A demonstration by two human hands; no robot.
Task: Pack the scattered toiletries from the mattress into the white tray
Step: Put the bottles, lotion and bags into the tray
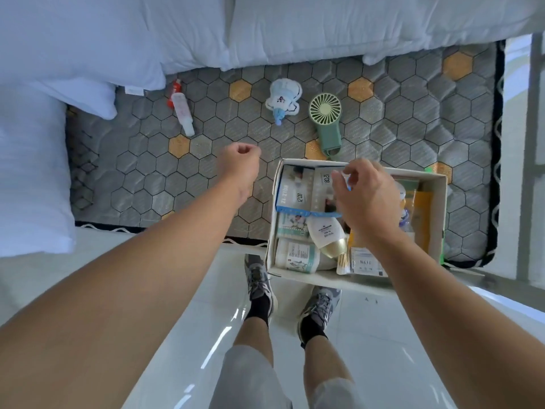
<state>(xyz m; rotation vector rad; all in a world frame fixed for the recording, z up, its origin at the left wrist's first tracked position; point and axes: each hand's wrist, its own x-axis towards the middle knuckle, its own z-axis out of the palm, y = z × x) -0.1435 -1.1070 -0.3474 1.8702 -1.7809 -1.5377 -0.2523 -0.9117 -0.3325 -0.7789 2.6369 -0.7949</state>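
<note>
The white tray (438, 214) sits at the mattress's (147, 178) near edge, slightly overhanging it. Inside lie a blue-edged box (298, 190), a white bottle with a gold cap (326, 233), a white jar (295, 255), cotton swabs (342, 262) and a yellow packet (422, 208). My right hand (365, 199) hovers over the box, fingers loosely bent and holding nothing. My left hand (240, 166) is curled shut and empty above the mattress, left of the tray. On the mattress lie a white spray bottle (183, 113), a red tube (174, 93), a small plush toy (281, 98) and a green hand fan (326, 122).
White pillows and a duvet (88, 39) cover the far and left sides of the mattress. A metal bed frame (528, 143) runs along the right. I stand on glossy white floor tiles (383, 335), my shoes just below the tray.
</note>
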